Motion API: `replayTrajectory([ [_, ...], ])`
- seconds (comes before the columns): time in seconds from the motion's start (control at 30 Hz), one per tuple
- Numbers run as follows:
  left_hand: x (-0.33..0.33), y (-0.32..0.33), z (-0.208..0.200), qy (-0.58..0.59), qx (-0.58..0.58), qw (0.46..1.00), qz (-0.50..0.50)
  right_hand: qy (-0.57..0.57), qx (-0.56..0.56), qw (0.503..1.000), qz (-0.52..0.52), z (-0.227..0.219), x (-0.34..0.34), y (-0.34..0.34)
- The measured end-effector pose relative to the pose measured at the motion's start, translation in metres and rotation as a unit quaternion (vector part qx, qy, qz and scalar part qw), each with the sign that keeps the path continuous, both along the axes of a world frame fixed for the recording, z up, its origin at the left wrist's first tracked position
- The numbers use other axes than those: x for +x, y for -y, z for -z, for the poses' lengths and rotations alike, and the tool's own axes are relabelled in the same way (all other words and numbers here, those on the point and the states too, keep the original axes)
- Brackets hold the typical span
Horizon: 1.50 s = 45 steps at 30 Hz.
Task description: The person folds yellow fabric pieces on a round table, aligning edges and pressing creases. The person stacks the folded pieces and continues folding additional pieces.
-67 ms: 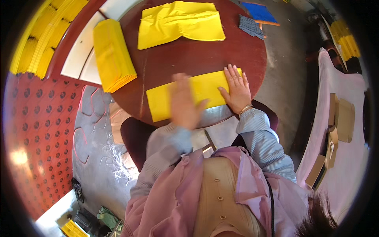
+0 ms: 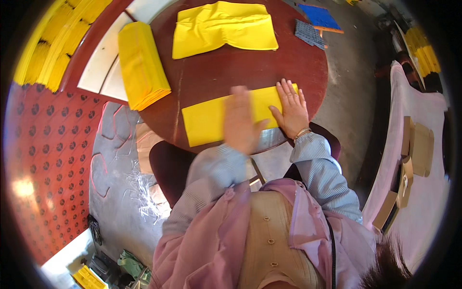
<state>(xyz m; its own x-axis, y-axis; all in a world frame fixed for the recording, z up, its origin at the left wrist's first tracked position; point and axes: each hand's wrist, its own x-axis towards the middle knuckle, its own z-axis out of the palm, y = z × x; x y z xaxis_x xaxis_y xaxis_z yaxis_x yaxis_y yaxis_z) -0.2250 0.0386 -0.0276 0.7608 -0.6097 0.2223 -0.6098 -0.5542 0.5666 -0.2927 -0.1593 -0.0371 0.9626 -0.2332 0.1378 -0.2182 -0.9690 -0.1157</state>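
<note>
A folded yellow sheet (image 2: 204, 123), long and rectangular, lies at the near edge of the round red-brown table. Flat on its right end rests my right hand (image 2: 292, 110), fingers stretched out and thumb apart. My left hand (image 2: 240, 120) is over the middle of the same sheet, blurred by motion but with its fingers extended; whether it presses on the material I cannot tell. Farther back lies another yellow piece (image 2: 225, 30), spread wider and creased across its middle. A thick stack of folded yellow pieces (image 2: 142, 67) sits at the table's left edge.
The round table (image 2: 250, 67) has a blue board (image 2: 321, 18) and a grey textured cloth (image 2: 309, 33) beyond its right rim. More yellow bundles (image 2: 57, 41) are piled at the far left. Cardboard boxes (image 2: 421, 149) stand on a pale covered surface at right.
My left hand has slid to the right along the folded yellow sheet, toward my right hand. The right hand stays in place on the sheet. The whole view has shifted slightly.
</note>
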Motion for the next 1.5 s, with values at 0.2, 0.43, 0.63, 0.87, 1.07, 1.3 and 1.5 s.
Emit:
replayTrajectory([
  [0.2,0.006,0.009,0.016,0.044,0.139,0.989,0.021,-0.007,-0.010,1.000,0.001,0.002,-0.001,0.004],
  [0.43,0.016,-0.088,0.016,0.079,0.147,0.977,-0.130,-0.013,-0.015,1.000,-0.001,0.006,-0.002,0.004],
  [0.63,0.016,-0.081,0.019,0.093,0.143,0.977,-0.132,-0.024,-0.029,0.999,-0.009,-0.002,0.000,0.013],
  [0.87,0.020,-0.086,0.020,0.090,0.158,0.976,-0.122,0.084,-0.063,0.977,-0.183,-0.006,0.036,-0.102],
  [1.07,0.021,-0.085,0.022,0.090,0.120,0.981,-0.122,0.026,-0.001,0.991,-0.132,0.011,0.042,-0.085],
  [1.3,0.019,-0.086,0.018,0.074,0.169,0.975,-0.124,-0.017,-0.021,0.999,-0.043,0.003,0.017,0.015],
  [1.5,0.019,-0.088,0.019,0.092,0.164,0.975,-0.117,-0.042,-0.006,0.999,-0.026,0.004,0.014,0.021],
])
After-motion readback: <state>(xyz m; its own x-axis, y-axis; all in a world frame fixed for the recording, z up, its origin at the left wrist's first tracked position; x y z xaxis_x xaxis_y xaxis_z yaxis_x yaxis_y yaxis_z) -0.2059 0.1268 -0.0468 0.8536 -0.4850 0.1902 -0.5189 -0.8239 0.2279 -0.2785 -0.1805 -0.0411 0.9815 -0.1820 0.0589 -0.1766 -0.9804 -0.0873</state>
